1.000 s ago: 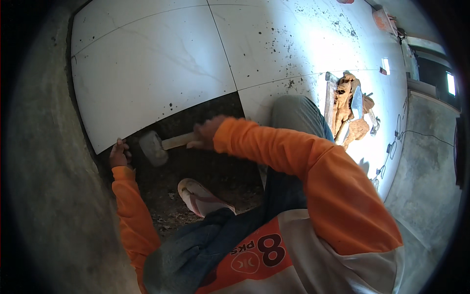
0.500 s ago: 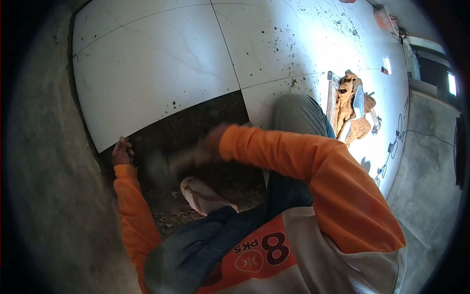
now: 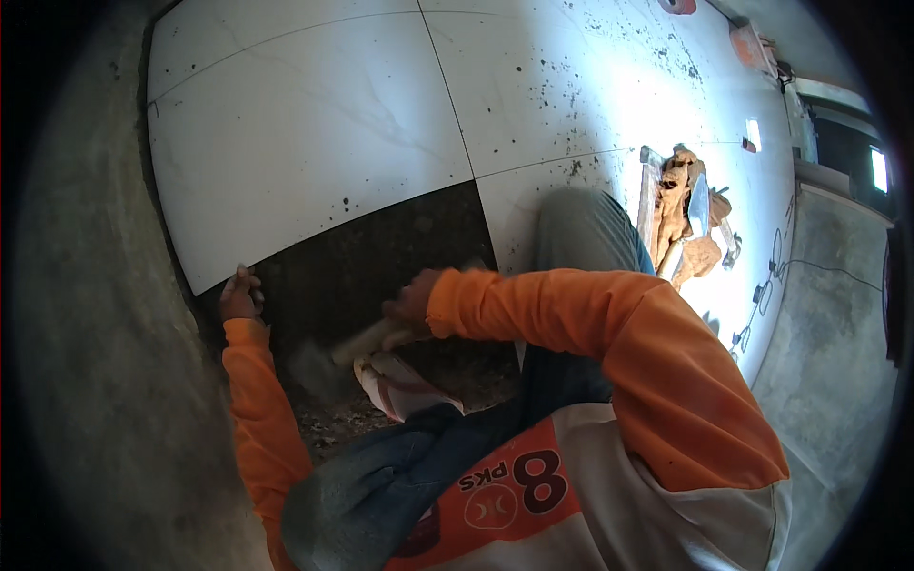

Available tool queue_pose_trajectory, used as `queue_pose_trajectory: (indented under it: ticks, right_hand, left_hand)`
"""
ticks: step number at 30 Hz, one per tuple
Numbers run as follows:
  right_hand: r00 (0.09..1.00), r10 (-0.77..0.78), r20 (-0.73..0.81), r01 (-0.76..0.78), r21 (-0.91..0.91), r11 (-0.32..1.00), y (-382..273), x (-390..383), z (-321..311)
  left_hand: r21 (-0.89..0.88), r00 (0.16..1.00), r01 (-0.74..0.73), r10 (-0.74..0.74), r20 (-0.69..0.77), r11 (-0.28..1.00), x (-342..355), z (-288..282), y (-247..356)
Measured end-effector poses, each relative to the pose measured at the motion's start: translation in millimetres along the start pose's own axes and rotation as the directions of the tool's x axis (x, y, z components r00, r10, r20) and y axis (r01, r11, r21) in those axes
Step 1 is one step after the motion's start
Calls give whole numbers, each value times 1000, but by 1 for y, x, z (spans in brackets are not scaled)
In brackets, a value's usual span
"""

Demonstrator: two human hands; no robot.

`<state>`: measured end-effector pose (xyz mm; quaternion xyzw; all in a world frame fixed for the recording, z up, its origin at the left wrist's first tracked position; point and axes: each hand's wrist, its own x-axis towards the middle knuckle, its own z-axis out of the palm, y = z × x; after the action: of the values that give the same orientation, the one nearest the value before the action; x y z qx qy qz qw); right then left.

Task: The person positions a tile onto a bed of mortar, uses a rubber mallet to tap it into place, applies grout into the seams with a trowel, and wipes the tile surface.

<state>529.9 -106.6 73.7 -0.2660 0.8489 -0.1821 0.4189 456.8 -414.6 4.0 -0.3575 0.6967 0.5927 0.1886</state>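
My left hand (image 3: pixel 240 295) is at the lower left corner of a white marbled floor tile (image 3: pixel 305 114), its fingers curled on the edge. My right hand (image 3: pixel 414 303) is closed on the handle of a mallet (image 3: pixel 367 344), whose head is smeared by motion low over the dark, bare patch of ground (image 3: pixel 400 238) beside that tile. Under the mallet my sandalled foot (image 3: pixel 409 395) rests in the patch, partly hidden by the handle. My knee (image 3: pixel 581 228) is bent over the tiles to the right.
A rough concrete wall (image 3: pixel 95 305) runs along the left. At right, on the tiles, lie brown cloths (image 3: pixel 681 209) with tools among them. A reddish container (image 3: pixel 752 48) stands far right, and a black cable (image 3: pixel 838 269) runs toward the right wall (image 3: pixel 828 314).
The mallet and my right hand have moved down and a little to the right, blurring, toward my foot. My left hand has stayed at the tile corner. The view has shifted slightly.
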Motion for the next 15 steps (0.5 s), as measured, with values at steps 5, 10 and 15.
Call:
queue_pose_trajectory:
  ticks: [5, 10, 15]
  right_hand:
    - [963, 268, -41, -260, 137, 956, 22, -4, -13]
    - [994, -65, 87, 66, -19, 998, 20, -6, -14]
    - [979, 196, -51, -185, 176, 967, 3, -8, 2]
  left_hand:
    - [63, 999, 16, -14, -30, 998, -5, 5, 1]
    - [66, 1000, 24, -22, -20, 998, -8, 4, 7]
    - [-60, 1000, -16, 15, -7, 998, 0, 0, -1]
